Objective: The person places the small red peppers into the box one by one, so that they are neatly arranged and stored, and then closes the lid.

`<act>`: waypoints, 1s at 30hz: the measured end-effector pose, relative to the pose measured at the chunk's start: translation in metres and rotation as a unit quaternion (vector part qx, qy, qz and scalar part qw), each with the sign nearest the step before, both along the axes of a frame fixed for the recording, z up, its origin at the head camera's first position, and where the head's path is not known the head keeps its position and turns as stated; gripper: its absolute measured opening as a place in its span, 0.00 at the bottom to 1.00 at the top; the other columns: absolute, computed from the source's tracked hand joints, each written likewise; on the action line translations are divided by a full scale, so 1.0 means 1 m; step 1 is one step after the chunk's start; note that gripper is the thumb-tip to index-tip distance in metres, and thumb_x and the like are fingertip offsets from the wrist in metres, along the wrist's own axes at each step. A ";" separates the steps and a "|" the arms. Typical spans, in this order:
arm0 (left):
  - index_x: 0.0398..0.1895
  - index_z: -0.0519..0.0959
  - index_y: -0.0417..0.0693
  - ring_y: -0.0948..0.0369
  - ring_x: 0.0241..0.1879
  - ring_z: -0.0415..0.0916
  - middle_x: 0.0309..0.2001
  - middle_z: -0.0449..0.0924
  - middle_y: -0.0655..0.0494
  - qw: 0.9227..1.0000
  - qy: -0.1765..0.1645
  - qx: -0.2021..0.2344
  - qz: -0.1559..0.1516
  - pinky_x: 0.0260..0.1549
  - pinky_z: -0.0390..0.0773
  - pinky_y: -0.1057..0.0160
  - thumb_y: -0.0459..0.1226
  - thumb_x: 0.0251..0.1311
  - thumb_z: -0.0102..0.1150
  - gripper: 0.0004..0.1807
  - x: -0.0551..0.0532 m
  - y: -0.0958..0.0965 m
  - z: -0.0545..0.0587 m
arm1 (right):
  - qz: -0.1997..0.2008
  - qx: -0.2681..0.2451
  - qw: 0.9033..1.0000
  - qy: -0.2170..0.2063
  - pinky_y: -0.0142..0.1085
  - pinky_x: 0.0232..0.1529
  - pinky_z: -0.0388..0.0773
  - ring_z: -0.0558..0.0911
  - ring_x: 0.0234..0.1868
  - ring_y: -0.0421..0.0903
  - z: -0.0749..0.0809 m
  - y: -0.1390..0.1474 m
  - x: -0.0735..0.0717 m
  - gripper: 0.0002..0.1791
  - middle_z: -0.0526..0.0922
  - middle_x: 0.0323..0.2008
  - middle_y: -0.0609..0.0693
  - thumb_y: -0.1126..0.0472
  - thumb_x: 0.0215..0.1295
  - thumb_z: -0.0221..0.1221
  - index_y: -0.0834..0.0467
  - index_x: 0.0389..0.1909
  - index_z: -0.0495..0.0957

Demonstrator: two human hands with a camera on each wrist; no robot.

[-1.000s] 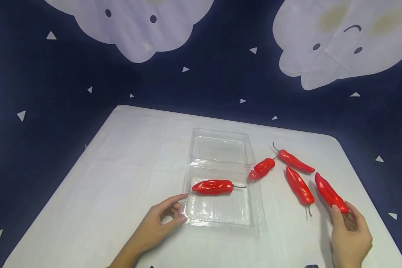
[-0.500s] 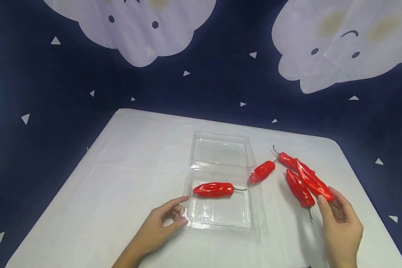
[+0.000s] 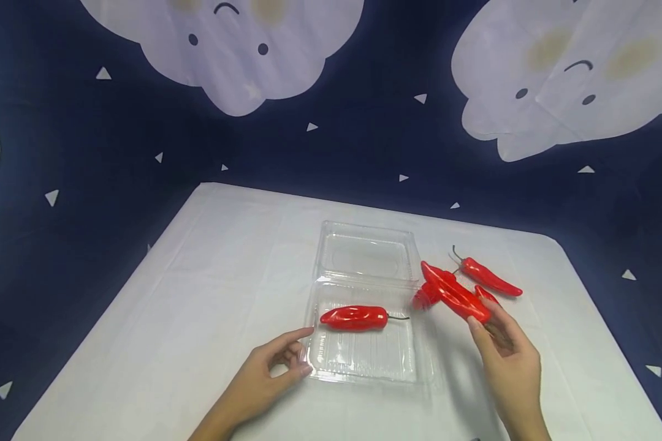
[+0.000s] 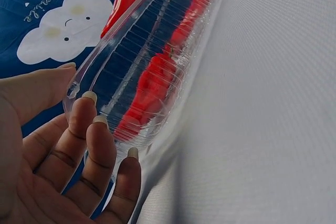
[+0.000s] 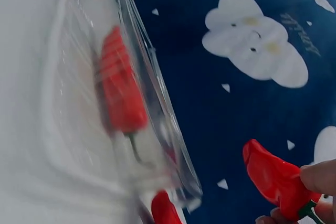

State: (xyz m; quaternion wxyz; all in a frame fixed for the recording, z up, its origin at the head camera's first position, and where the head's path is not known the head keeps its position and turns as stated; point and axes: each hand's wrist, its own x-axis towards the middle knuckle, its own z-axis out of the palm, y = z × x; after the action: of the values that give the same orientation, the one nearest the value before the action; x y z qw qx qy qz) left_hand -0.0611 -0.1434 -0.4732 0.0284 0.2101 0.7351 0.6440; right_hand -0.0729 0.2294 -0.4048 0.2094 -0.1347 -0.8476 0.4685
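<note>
The right hand (image 3: 510, 361) holds a glossy red pepper (image 3: 455, 294) by its stem end, the grip closed round it between thumb and fingertips, and the pepper hangs in the air just beyond the right rim of the clear plastic clamshell (image 3: 364, 361). The left hand (image 3: 265, 373) rests at the container's near left corner, its grip curled on the thin rim, thumb above and fingers at the wall. The clamshell is a ribbed, see-through tray with rounded corners; its lid (image 3: 366, 251) lies flat behind, hinged open. One smooth, tapered pepper (image 3: 355, 318) lies across the far half of the tray, wire stem pointing right, with bare ribbed floor in front of it. On the white cloth of the counter (image 3: 198, 294), right of the tray, lie three more peppers: one (image 3: 488, 277) apart near the far edge, another (image 3: 426, 296) just beside the tray, a third mostly hidden behind the hand. The counter's left half lies wide and unoccupied.
</note>
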 end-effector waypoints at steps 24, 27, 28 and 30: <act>0.68 0.74 0.44 0.61 0.35 0.78 0.39 0.81 0.55 1.000 0.001 0.004 -0.003 0.44 0.81 0.63 0.33 0.65 0.67 0.28 0.000 0.000 0.001 | 0.231 -0.023 0.972 -0.048 0.25 0.50 0.78 0.82 0.55 0.31 -0.015 -0.020 -0.003 0.28 0.81 0.62 0.51 0.61 0.67 0.68 0.55 0.68 0.76; 0.68 0.74 0.44 0.62 0.35 0.78 0.39 0.80 0.56 1.000 0.001 0.004 -0.003 0.44 0.81 0.63 0.34 0.65 0.67 0.28 0.000 0.000 0.001 | 0.255 0.000 0.966 -0.040 0.27 0.52 0.78 0.83 0.54 0.34 -0.015 -0.021 -0.003 0.28 0.82 0.61 0.47 0.64 0.65 0.69 0.54 0.67 0.77; 0.68 0.74 0.44 0.62 0.35 0.78 0.38 0.80 0.56 1.000 0.001 0.004 -0.003 0.44 0.81 0.63 0.34 0.65 0.67 0.28 0.000 0.000 0.002 | 0.264 0.011 0.964 -0.035 0.27 0.52 0.78 0.83 0.54 0.36 -0.016 -0.021 -0.003 0.29 0.82 0.61 0.46 0.65 0.64 0.69 0.53 0.67 0.77; 0.68 0.74 0.44 0.62 0.35 0.78 0.39 0.81 0.56 1.000 0.000 0.003 -0.004 0.44 0.81 0.63 0.34 0.65 0.67 0.28 0.000 0.000 0.002 | 0.280 0.038 0.959 -0.024 0.29 0.53 0.79 0.84 0.53 0.37 -0.016 -0.023 -0.003 0.30 0.82 0.60 0.44 0.65 0.63 0.70 0.52 0.67 0.77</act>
State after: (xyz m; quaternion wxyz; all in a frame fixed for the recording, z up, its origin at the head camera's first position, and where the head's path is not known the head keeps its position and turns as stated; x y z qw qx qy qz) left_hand -0.0613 -0.1437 -0.4715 0.0303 0.2127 0.7322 0.6464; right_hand -0.0763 0.2065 -0.4211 0.0545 0.1049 -0.8733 0.4725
